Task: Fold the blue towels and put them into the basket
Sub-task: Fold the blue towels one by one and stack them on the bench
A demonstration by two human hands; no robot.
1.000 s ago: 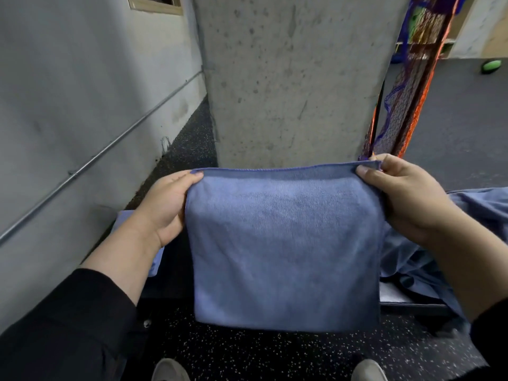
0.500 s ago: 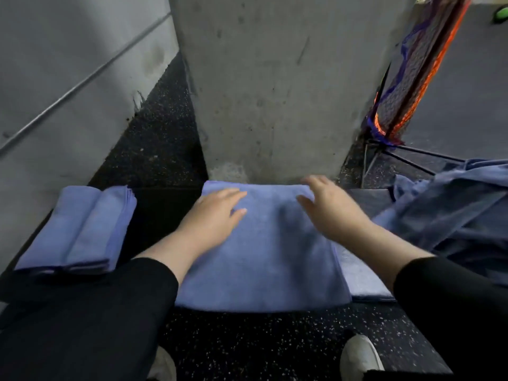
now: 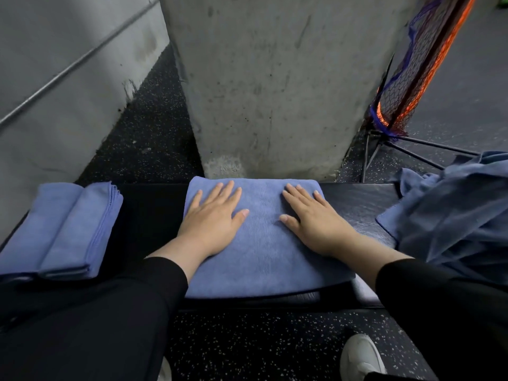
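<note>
Both grips spread flat on the folded blue towel (image 3: pixel 264 259): left hand (image 3: pixel 213 220), right hand (image 3: pixel 312 222) (dark tabletop (image 3: pixel 357 204) beneath), concrete pillar (image 3: pixel 275 86) just beyond the fingertips.

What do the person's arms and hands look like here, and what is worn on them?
Both arms wear long black sleeves, plain, with no visible markings; they end a little above the wrists. The left hand and the right hand are bare: no gloves, and no rings, watch or bracelet can be seen. The fingernails look short and unpainted.
</note>
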